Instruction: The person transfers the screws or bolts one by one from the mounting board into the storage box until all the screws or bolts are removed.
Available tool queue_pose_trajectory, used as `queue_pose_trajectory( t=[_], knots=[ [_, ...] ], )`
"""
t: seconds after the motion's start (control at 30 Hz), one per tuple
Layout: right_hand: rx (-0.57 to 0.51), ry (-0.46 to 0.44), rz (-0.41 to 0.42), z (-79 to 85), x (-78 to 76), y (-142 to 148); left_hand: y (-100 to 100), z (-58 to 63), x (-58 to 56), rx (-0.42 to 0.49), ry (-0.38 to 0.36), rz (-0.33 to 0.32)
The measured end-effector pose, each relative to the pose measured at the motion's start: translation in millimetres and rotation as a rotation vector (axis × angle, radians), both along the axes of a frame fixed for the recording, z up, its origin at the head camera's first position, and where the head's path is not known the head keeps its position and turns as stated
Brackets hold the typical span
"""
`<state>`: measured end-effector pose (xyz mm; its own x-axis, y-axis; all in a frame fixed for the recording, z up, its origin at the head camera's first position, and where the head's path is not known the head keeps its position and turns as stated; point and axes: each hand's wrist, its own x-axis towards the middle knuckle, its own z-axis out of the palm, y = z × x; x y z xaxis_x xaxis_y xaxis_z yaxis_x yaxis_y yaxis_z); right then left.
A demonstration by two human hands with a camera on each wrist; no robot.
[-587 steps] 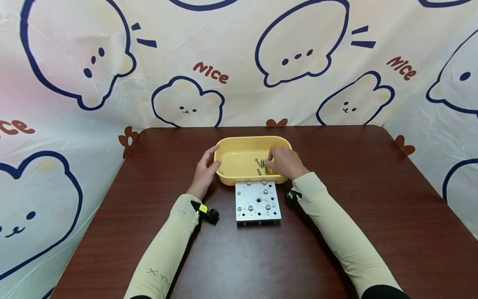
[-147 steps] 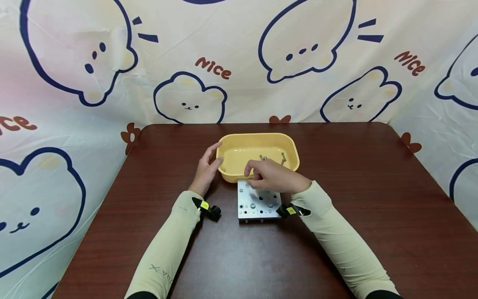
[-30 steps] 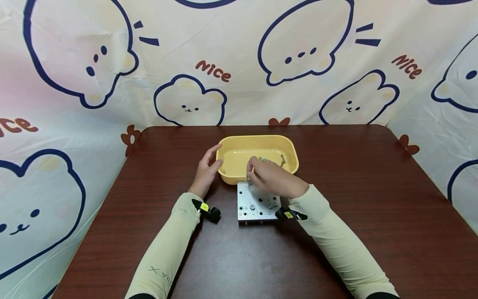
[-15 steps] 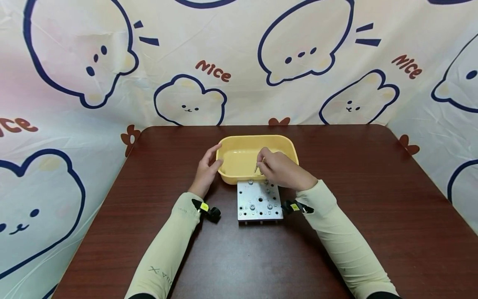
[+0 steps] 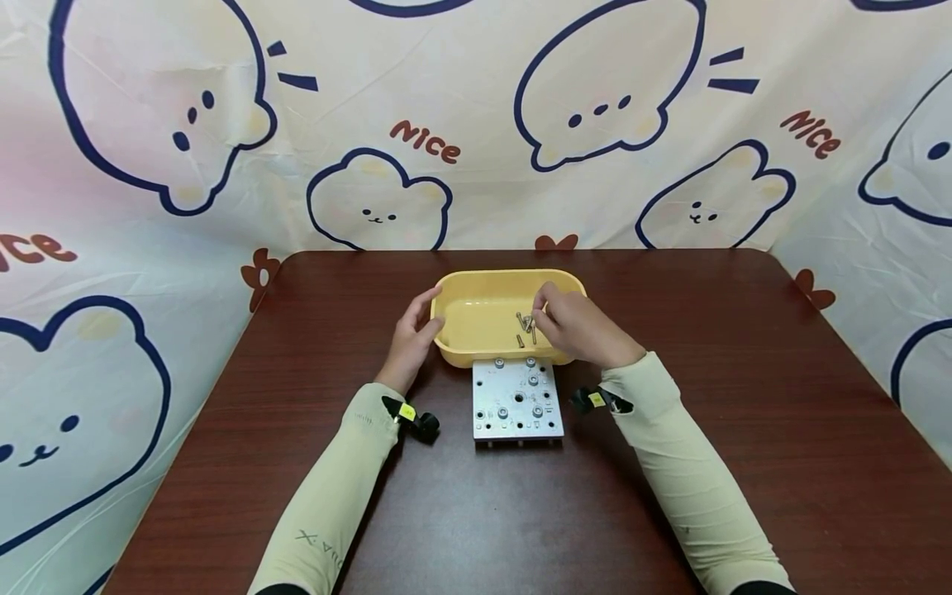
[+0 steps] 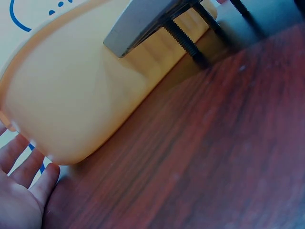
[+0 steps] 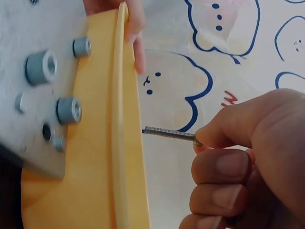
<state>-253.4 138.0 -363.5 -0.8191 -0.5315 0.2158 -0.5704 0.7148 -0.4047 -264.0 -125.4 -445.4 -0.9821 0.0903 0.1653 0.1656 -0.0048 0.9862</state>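
Note:
My right hand (image 5: 583, 328) is over the right half of the yellow tray (image 5: 476, 357). Between thumb and index finger it pinches a thin metal screw (image 7: 169, 134), its threaded end pointing away from the fingers; the other fingers are curled in. Several loose screws (image 5: 521, 340) lie in the tray near the fingertips. My left hand (image 5: 407, 343) rests against the tray's left end, fingers extended along the outer wall and rim. In front of the tray sits a silver metal plate (image 5: 494, 392) with holes, several socket-head bolts (image 7: 42, 67) standing in its top.
Threaded ends (image 6: 183, 40) stick out below the plate, holding it above the brown table (image 5: 476, 512). The plate's back edge sits right at the tray's front wall. A patterned cloth (image 5: 476, 83) hangs behind the table and at both sides.
From above the plate's back left corner, the right hand has moved right and back over the tray, still pinching the screw. The left hand stays at the tray's end.

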Motion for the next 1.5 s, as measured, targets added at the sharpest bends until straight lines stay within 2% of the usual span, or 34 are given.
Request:
queue_pose_trajectory(
  t=[0.23,0.37,0.6,0.7,0.83,1.1,1.27,1.5],
  knots=[
    [0.062,0.007,-0.119,-4.7,-8.2,7.1,-0.1,0.0,-0.6,-0.001,-0.011,0.005],
    [0.083,-0.037,-0.204,-7.2,-10.6,10.1,0.1,0.0,-0.9,0.0,-0.019,0.009],
    [0.094,-0.056,-0.266,-15.2,-15.2,14.6,-1.8,-17.9,-12.0,-0.005,-0.026,0.029],
    [0.086,-0.069,-0.292,-19.9,-17.5,15.1,-1.0,-21.4,-13.0,-0.021,-0.026,0.038],
    [0.096,-0.049,-0.305,-27.2,-21.8,15.3,0.2,-17.8,-11.0,-0.01,-0.03,0.025],
    [0.171,-0.028,-0.267,-42.0,-32.2,10.9,2.3,-0.9,-0.1,-0.021,-0.029,0.008],
    [0.175,-0.033,-0.269,-44.7,-35.5,7.5,1.7,0.7,0.1,-0.025,-0.021,0.005],
    [0.248,-0.072,-0.311,-43.8,-41.3,1.4,0.3,0.4,-0.6,-0.023,-0.034,0.012]
  ],
)
